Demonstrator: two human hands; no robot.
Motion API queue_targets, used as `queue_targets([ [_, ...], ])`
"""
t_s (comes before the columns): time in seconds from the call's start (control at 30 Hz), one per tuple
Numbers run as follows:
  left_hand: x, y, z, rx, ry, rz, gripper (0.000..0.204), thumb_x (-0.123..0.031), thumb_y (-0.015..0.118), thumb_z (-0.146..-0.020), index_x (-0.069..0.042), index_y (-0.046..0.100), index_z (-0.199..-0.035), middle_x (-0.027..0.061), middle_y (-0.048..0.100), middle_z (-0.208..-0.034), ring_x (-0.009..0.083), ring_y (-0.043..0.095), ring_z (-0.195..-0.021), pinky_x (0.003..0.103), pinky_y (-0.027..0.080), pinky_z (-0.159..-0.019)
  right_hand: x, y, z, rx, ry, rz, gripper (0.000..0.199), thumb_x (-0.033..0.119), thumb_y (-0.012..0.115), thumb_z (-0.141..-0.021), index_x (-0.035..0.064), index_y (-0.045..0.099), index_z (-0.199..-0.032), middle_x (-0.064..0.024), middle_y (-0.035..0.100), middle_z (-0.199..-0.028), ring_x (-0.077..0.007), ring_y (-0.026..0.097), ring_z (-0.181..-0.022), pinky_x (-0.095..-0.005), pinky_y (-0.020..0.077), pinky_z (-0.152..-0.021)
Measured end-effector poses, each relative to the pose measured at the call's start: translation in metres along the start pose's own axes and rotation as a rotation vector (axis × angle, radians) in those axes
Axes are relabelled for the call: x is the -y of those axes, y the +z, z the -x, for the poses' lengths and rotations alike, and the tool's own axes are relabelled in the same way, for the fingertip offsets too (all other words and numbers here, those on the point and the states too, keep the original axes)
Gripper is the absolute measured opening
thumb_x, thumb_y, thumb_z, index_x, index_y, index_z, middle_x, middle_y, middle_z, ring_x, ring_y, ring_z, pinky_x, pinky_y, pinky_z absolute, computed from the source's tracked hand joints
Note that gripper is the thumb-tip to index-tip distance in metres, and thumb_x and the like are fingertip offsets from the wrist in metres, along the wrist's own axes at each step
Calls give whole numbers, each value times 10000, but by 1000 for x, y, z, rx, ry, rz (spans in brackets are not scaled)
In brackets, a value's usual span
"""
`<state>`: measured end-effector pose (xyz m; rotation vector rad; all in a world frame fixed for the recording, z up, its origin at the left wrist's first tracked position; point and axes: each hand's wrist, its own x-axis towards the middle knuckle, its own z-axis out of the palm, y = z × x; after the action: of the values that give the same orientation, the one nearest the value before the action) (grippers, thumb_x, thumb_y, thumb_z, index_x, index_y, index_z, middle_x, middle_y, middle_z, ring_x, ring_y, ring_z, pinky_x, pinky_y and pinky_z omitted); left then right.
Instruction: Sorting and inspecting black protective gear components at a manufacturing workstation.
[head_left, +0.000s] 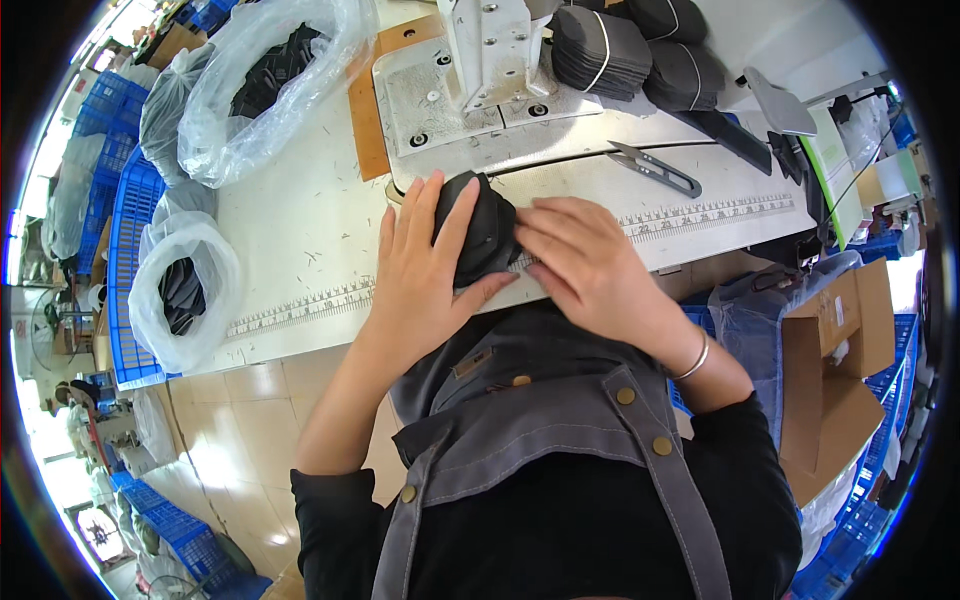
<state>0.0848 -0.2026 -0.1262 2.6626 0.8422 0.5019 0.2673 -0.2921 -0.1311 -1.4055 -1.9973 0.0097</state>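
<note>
Left hand: I see the left hand (420, 275) laid over the near left side of a dark fabric piece (482, 232), fingers spread and pointing away, thumb tucked under the piece's near edge. It grips the piece loosely, fingers only part curled.
Right hand: the right hand (590, 265) lies flat, fingertips touching the right side of the same piece; palm pressed on the table. Fingers are nearly straight, so this is a press, not a clasp. A bangle (695, 358) sits on the wrist.
Fabric piece: black, folded or bunched, sitting at the front edge of the white table (300, 230), right over the printed ruler strip (300, 310) that runs along that edge.
Machine: the metal base (450, 100) of a sewing machine stands just beyond the piece, its plate edge close to the fingertips. Little room in that direction.
Right of hands: thread snips (655, 168) lie well apart on the table; the surface between them and the right hand is open.
Left of hands: a broad bare stretch of table, then two clear plastic bags (190, 290) holding dark pieces, one hanging at the table's left edge.
Far side: stacks of dark pieces (620, 45) behind the machine.
Near side: the table edge meets my grey apron (560, 420); a cardboard box (835, 370) stands to the right below it.
</note>
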Motion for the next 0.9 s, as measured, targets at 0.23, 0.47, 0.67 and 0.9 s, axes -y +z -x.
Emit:
queue_targets([
  [0.23, -16, -17, -2, -27, -20, -9, 842, -278, 695, -638, -77, 260, -1329, 219, 144, -1393, 387, 145, -1285, 545, 116, -993, -15, -24, -5, 12, -21, -58, 297, 93, 625, -684, 36, 567, -970, -86, 551, -1032, -253, 505, -1011, -407, 386, -883],
  [0.47, -16, -8, -3, -208, 39, 5, 559, -148, 631, -689, -23, 435, -1197, 185, 335, -1321, 368, 263, -1249, 517, 132, -1004, -71, -89, -42, -151, 25, 328, 459, 115, 670, -638, 48, 510, -1062, -99, 522, -1047, -267, 471, -1022, -376, 401, -837],
  [0.67, -45, -7, -20, -50, -23, -124, 470, -174, 647, -672, -85, 531, -1118, 165, 393, -1268, 359, 321, -1202, 563, 216, -949, -135, -90, -91, 55, -15, 392, 669, 220, 734, -583, 61, 443, -1164, -100, 524, -1063, -270, 436, -1057, -381, 403, -841],
  [0.9, -14, -9, -16, 61, 158, -200, 459, -152, 613, -689, -125, 523, -1138, 117, 390, -1277, 338, 343, -1186, 540, 231, -949, -127, -79, -95, 184, -60, 388, 770, 130, 749, -515, 61, 402, -1199, -99, 522, -961, -253, 494, -953, -329, 446, -764],
])
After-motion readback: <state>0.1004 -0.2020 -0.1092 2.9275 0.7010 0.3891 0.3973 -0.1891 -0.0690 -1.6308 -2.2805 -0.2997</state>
